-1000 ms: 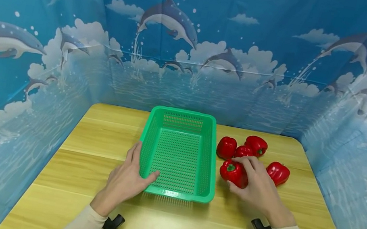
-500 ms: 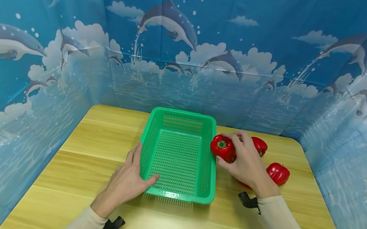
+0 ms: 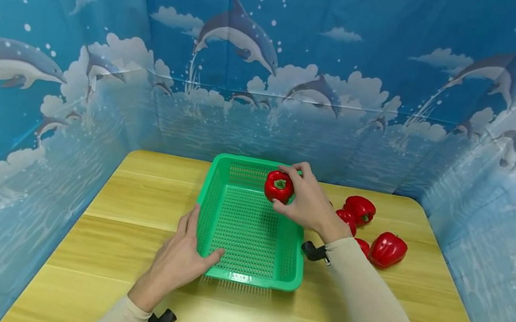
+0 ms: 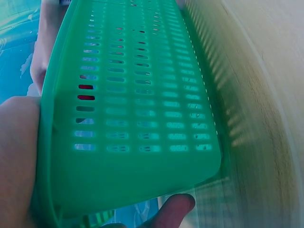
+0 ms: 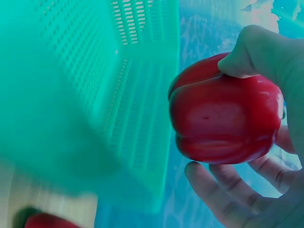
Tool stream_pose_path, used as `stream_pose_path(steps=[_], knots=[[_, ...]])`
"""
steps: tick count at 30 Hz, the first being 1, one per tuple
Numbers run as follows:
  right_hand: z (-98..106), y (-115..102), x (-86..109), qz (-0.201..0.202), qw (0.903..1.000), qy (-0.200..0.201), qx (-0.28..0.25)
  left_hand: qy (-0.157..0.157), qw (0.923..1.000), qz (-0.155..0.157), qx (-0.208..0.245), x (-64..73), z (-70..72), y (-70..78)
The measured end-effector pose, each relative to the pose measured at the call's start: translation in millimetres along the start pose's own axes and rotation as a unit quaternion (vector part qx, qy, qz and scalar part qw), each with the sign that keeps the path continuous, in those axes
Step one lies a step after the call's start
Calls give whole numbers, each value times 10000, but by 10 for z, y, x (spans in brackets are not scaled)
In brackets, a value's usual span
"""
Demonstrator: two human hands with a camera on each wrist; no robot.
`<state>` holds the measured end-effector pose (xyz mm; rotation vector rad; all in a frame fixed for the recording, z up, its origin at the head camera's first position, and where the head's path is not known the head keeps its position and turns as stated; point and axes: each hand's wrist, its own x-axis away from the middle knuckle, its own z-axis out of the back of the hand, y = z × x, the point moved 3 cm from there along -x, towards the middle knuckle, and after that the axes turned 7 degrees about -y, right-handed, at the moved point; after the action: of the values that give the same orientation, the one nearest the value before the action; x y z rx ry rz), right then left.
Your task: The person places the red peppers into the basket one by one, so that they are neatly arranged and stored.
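Observation:
A red bell pepper (image 3: 279,186) hangs over the far right part of the green plastic basket (image 3: 242,278), its stem side towards the head camera. My right hand (image 3: 308,201) grips it from the right. In the right wrist view the thumb presses on one side of the pepper (image 5: 223,114) and the fingers curl round the other. At the basket's near left corner, my left hand (image 3: 180,259) holds the rim. The left wrist view shows its thumb side lying over the rim and a fingertip (image 4: 180,205) beside the perforated basket wall (image 4: 128,166).
Several more red bell peppers lie right of the basket, one (image 3: 388,249) apart at the right and another (image 3: 360,209) towards the back. My right forearm crosses in front of some. A dolphin-print curtain (image 3: 264,127) surrounds the wooden table (image 3: 117,251).
My right hand has lifted a pepper from the group and carried it left, from beside the basket to over its inside. The left hand has stayed at the basket's corner.

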<state>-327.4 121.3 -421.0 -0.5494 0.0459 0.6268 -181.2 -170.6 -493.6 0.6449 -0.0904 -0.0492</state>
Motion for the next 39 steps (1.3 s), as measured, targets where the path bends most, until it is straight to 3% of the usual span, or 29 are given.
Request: stream_pose_path(steps=[16, 25, 35, 36, 39], knots=[[-668, -133, -859, -342, 9912, -1014, -783, -1, 9999, 42, 92, 5, 27, -51], [-935, -143, -1092, -607, 9903, -1019, -719, -2, 9999, -23, 99, -27, 4, -43], [-1064, -214, -1215, -931, 9887, -1043, -534, 101, 9999, -49, 53, -31, 21, -21], [-1149, -101, -1254, -872, 9891, -1050, -556, 100, 9999, -48, 53, -29, 21, -22], [-1170, -101, -1237, -931, 9875, -1163, -510, 87, 9999, -36, 82, -28, 12, -33]])
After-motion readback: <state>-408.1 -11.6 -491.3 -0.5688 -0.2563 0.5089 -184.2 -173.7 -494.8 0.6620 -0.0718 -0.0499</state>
